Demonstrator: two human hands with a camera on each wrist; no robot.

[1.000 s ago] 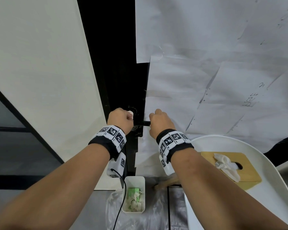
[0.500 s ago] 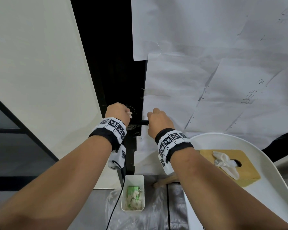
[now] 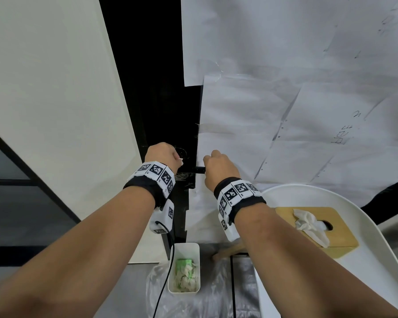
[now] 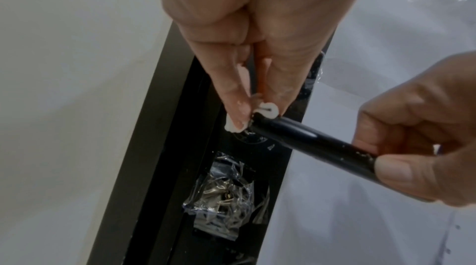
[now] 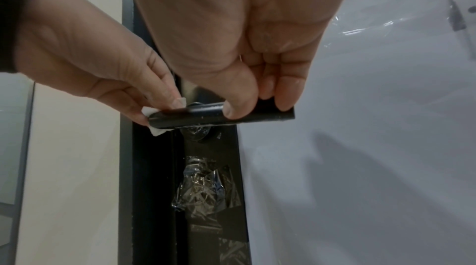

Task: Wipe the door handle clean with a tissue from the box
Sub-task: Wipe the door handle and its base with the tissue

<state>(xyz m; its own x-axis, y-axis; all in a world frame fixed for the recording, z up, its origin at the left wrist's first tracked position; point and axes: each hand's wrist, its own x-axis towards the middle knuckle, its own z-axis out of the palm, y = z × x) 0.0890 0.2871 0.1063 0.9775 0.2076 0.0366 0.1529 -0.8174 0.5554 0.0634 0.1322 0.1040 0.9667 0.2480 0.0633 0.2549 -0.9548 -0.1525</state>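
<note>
The black lever door handle [image 3: 199,169] sticks out from the dark door edge. My left hand [image 4: 260,111] pinches a small white tissue wad [image 4: 266,109] against the handle's pivot end [image 4: 260,125]. From the right wrist view, the tissue [image 5: 154,111] peeks out behind the handle [image 5: 195,118] under the left fingers [image 5: 165,98]. My right hand [image 5: 257,106] grips the handle's free end between thumb and fingers, steadying it. On the right, a wooden-topped tissue box [image 3: 340,239] has a tissue [image 3: 308,223] sticking out of its slot.
The box rests on a white round table [image 3: 377,260] at lower right. A white bin [image 3: 185,292] with used tissues stands on a plastic sheet on the floor. White paper sheets [image 3: 285,106] cover the door. Crumpled clear tape [image 4: 224,198] covers the lock below the handle.
Both hands stay on the handle in nearly the same pose. They sit slightly higher in the head view, and less tissue shows past the left fingers.
</note>
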